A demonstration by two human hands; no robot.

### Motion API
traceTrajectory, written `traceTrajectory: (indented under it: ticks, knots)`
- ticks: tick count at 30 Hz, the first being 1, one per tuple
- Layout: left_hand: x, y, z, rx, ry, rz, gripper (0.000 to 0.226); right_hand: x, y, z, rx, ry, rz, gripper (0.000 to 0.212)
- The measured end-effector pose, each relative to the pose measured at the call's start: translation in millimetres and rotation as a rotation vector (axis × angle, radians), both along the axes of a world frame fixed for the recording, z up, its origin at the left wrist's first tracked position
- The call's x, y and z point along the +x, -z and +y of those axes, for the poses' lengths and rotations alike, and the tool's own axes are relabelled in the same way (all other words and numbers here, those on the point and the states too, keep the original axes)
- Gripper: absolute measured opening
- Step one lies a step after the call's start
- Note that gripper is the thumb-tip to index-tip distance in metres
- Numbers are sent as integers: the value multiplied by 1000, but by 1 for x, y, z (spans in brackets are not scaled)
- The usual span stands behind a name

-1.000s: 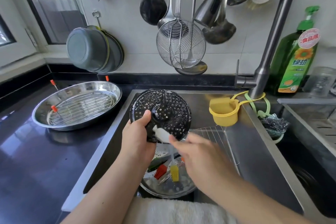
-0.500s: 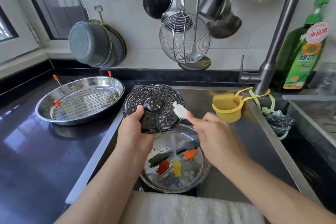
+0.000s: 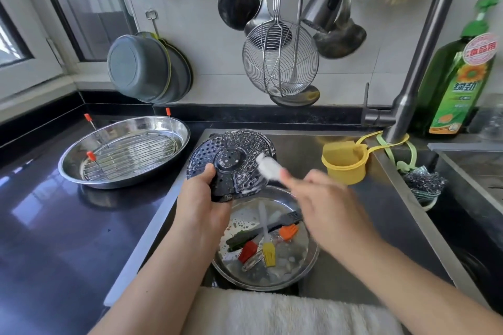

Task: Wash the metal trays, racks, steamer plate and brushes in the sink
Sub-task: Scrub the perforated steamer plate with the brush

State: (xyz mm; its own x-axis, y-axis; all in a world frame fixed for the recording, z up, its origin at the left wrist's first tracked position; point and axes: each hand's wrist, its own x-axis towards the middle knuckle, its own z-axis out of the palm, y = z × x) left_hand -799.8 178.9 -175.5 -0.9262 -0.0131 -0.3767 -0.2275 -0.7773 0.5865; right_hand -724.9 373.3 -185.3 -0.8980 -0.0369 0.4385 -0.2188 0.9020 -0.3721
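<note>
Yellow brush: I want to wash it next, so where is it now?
In the head view, the yellow brush lies in the metal tray in the sink, between the red brush and orange brush.

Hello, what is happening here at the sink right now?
A person is washing up. The left hand holds a dark steamer plate with holes over the sink, and the right hand scrubs its soapy face with a white brush. Below, a metal tray in the sink holds several coloured brushes. A second tray with a wire rack sits on the black counter to the left.
</note>
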Motion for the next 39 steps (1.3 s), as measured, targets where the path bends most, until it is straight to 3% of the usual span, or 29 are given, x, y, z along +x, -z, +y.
traceTrajectory:
  ticks: [3, 6, 11, 15, 19, 24, 29, 34, 39]
  knots:
    - [5, 2, 3, -49, 31, 74, 31, -6, -4, 12, -40, 76, -6, 48]
    - [6, 0, 2, -127, -24, 159, 30, 17, 2, -3, -71, -108, -58, 47]
    - [14, -4, 9, -182, -19, 201, 28, -3, -4, 21, -76, 137, -55, 46]
    - [7, -5, 1, -148, -57, 212, 27, 21, -1, -9, -85, -128, -135, 44]
    - [11, -3, 6, -144, -42, 202, 32, 2, -10, 7, 30, 122, -92, 49]
    - [12, -1, 12, -122, 32, 195, 33, 36, -5, -34, -97, -215, -204, 50]
    - [13, 0, 13, -142, 51, 234, 35, 7, -2, 4, -75, 126, -108, 49]
    - [19, 4, 20, -134, 116, 217, 30, 26, 1, -36, -85, -164, -148, 53]
    - [20, 4, 24, -120, 232, 184, 48, 11, -3, -12, 3, 77, -192, 54]
